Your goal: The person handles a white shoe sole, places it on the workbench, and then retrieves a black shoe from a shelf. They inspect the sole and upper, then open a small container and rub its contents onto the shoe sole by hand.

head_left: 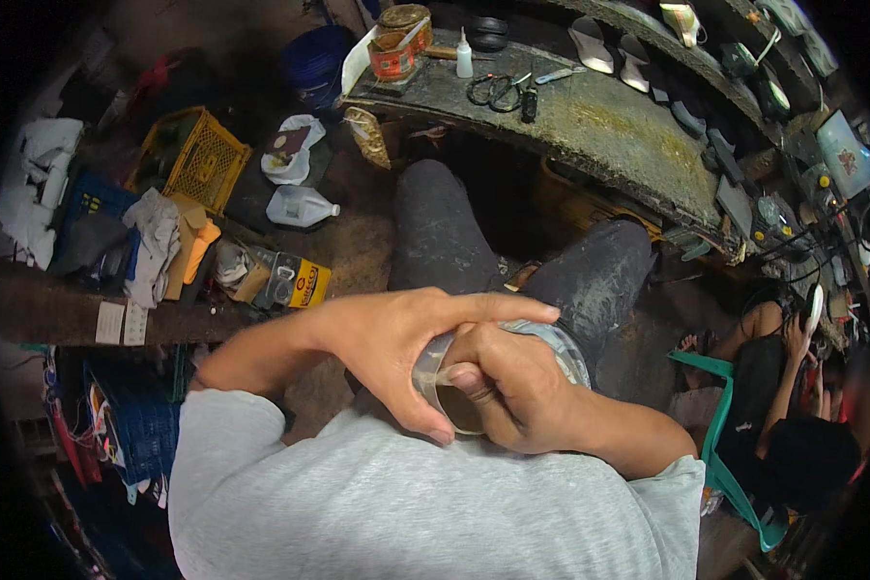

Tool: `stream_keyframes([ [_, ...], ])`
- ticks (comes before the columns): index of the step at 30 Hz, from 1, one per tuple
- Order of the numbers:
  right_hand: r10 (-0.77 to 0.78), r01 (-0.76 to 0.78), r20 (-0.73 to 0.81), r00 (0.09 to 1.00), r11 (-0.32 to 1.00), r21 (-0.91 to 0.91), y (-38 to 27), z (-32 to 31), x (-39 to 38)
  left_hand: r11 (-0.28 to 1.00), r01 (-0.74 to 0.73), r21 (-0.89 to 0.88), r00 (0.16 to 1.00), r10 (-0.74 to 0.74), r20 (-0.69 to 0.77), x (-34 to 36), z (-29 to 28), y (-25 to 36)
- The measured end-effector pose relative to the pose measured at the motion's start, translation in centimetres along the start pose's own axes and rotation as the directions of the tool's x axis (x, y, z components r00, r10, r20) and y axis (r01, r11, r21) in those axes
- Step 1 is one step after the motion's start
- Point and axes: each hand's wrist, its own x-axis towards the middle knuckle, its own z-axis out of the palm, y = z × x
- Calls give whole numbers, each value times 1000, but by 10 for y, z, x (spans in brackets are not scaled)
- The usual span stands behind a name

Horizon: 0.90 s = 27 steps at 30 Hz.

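Note:
Close to my chest, my left hand (pixel 387 348) wraps round a clear, round plastic container (pixel 427 375), its thumb and forefinger spread along the rim. My right hand (pixel 517 387) is curled at the container's mouth, with thumb and forefinger pinched together. Whatever lies between those fingertips is too hidden to make out. Part of the container's far side shows pale and bluish beyond my right knuckles. Below it are my thighs in dark, stained trousers (pixel 445 222).
A worn workbench (pixel 609 126) ahead carries scissors (pixel 493 92), a small white bottle (pixel 464 56), red tins (pixel 392 60) and shoe soles (pixel 590 43). Left are a yellow crate (pixel 203 159) and a plastic jug (pixel 303 207). Right, another person (pixel 802 454) sits near a green stool (pixel 720 425).

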Motion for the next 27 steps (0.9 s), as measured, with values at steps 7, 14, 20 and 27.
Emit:
stream_keyframes([
  [7, 164, -160, -33, 986, 981, 111, -6, -19, -44, 987, 30, -155, 997, -39, -61, -5, 9, -20],
  [14, 123, -119, -68, 990, 991, 63, -49, -77, -83, 997, -53, 51, 999, 53, -11, 15, 7, -5],
  [20, 237, -229, -183, 954, 971, 61, -68, -86, -90, 980, -12, 200, 992, -14, 129, 38, 8, 2],
  [27, 187, 14, -160, 969, 607, 795, 0, -12, -25, 990, -47, 136, 995, 34, 92, 30, 1, 3],
])
